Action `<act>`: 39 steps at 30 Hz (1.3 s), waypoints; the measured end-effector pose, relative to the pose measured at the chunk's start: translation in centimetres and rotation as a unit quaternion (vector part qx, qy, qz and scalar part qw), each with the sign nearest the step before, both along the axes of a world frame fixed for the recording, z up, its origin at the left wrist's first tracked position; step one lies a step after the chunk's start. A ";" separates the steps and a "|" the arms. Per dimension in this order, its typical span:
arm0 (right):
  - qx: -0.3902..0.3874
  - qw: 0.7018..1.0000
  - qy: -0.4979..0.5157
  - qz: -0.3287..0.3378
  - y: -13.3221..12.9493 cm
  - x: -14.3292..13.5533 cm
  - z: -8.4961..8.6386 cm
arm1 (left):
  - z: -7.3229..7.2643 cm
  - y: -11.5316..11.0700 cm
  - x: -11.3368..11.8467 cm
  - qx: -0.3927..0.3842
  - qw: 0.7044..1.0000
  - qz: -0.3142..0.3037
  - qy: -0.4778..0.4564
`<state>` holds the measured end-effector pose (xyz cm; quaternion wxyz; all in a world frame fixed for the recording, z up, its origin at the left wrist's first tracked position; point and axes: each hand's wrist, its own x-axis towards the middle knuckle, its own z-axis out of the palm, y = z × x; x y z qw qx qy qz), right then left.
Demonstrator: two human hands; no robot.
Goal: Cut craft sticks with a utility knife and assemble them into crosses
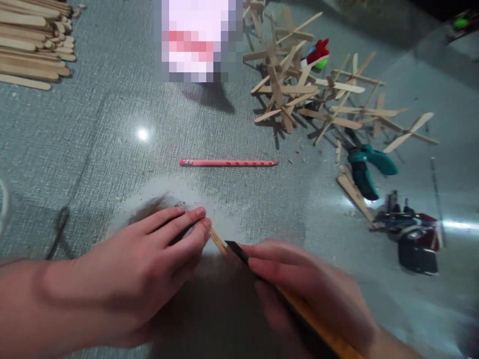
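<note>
A wooden craft stick (217, 239) lies at the front middle, with its far part under the fingers of my left hand (157, 264). Those fingers are bent together and press on the stick. My right hand (299, 279) is wrapped round a yellow and black utility knife (316, 326). The dark blade reaches the near end of the stick. Beneath my left hand is a patch of pale dust (179, 187) with a brownish area, partly hidden by the hand. Beyond both hands a pink pencil (232, 163) lies crosswise on the table.
Loose craft sticks (32, 47) are piled at the far left. Crossed stick pieces (286, 89) form a heap at the far right, a red and green item (318, 54) among them. Teal-handled pliers (362, 167) and a dark tool (411, 237) lie to the right.
</note>
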<state>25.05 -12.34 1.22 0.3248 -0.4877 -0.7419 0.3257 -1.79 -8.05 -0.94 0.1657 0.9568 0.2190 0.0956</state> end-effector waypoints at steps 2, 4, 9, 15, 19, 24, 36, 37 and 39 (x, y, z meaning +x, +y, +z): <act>0.034 0.999 -0.018 -0.007 0.5 -0.4 0.1 | 0.1 0.5 0.0 -0.024 1.000 -0.007 -0.007; 0.036 0.999 0.004 0.005 1.1 -0.9 0.0 | 0.3 1.4 0.1 -0.050 0.998 -0.008 -0.047; 0.047 0.997 0.067 -0.003 1.3 -0.8 -1.1 | 0.5 3.2 1.0 -0.014 0.993 0.001 -0.118; 0.064 0.994 0.072 -0.049 1.0 0.0 -1.9 | 1.6 4.2 1.6 0.043 0.996 0.022 -0.075; 0.089 0.993 0.071 -0.027 1.1 -0.3 -1.9 | 2.2 5.3 2.1 -0.024 0.999 0.040 -0.001; 0.112 0.992 0.061 0.018 1.4 -0.4 -2.0 | 2.2 6.5 2.8 -0.114 0.992 0.050 0.012; 0.128 0.989 0.009 0.068 1.7 -1.1 -1.6 | 1.2 6.5 2.3 -0.196 0.975 0.050 -0.092; 0.123 0.990 0.005 0.064 1.7 -1.1 -1.6 | 1.0 6.5 2.2 -0.193 0.975 0.049 -0.097; 0.121 0.990 -0.005 0.065 1.8 -1.1 -1.5 | 0.8 6.4 2.2 -0.188 0.975 0.052 -0.108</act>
